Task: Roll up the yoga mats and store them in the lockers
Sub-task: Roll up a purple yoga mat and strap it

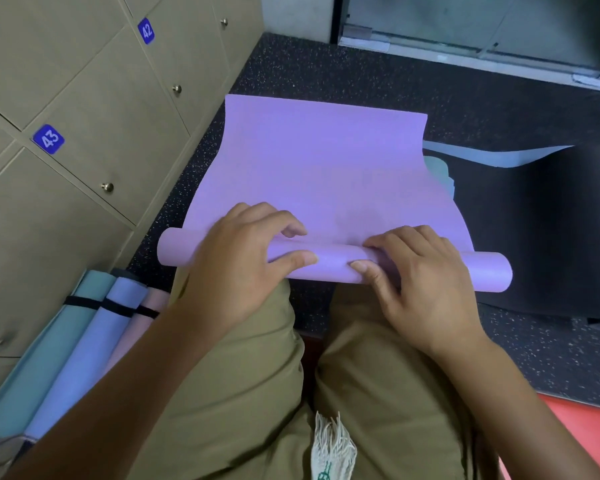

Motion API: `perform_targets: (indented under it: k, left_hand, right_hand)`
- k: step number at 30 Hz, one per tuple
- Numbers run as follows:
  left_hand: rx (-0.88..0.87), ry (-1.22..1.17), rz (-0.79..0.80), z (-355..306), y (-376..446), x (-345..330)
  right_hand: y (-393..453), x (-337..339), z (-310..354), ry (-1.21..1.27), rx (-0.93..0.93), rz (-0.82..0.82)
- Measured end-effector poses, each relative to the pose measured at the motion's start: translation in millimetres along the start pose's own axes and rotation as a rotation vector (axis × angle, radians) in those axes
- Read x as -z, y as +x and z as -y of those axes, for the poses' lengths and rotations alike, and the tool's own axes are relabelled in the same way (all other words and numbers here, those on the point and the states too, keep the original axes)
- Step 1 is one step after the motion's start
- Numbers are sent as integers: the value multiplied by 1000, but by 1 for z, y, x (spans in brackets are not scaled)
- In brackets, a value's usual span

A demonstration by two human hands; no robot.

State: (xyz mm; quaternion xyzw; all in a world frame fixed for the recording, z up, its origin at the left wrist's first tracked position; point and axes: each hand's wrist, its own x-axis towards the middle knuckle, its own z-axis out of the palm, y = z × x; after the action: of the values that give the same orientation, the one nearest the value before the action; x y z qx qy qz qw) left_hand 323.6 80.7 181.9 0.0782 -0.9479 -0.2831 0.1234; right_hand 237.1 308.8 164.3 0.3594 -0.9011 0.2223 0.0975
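A purple yoga mat (323, 168) lies on the dark floor in front of my knees, its near end wound into a roll (329, 263). My left hand (243, 268) grips the roll left of centre, fingers curled over the top and thumb on the near side. My right hand (420, 271) grips it right of centre in the same way. The far part of the mat lies flat and unrolled. Beige lockers (94, 133) numbered 42 and 43 stand on the left, their doors closed.
Three rolled mats, teal (49, 351), lilac (94, 341) and pink (142, 320), lie strapped together at the lockers' foot on my left. A black mat with a blue underside (534, 230) lies spread on the right. A red mat corner (579, 427) shows bottom right. A glass door frame (465, 53) runs along the far side.
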Motion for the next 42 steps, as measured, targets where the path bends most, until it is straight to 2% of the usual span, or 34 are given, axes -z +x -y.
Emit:
perform_targets:
  k: [4,9,11,16,22,27,30,35,39,42]
  left_hand:
    - [-125,95,-191,-5,-9,-12]
    - [-164,212,-203,0,-19,-23]
    - [-165,207,-194,2,-17,-24]
    - [-126,165,-116,5,-4,-23]
    - [-32,117,33,5,18,-15]
    - [70,-39,148,10,40,-6]
    - [59,-89,100,8,44,-7]
    - [-92,69,-135,11,31,-19]
    - [-158,225,-124,18,19,-26]
    - [-165,241,-98,20,23,-27]
  right_hand:
    - [16,5,-2,42,-73,128]
    - [33,10,-7,72,-153,290]
    - [35,9,-8,62,-127,258]
    - [28,4,-8,151,-31,41]
    - [12,0,-9,-59,0,-81]
    - [12,-10,-14,0,-41,-47]
    - [20,-12,-19,20,-44,-34]
    - [37,-11,-23,0,-77,52]
    - [51,-6,-28,-2,-98,173]
    - [58,-5,-31,1,-104,223]
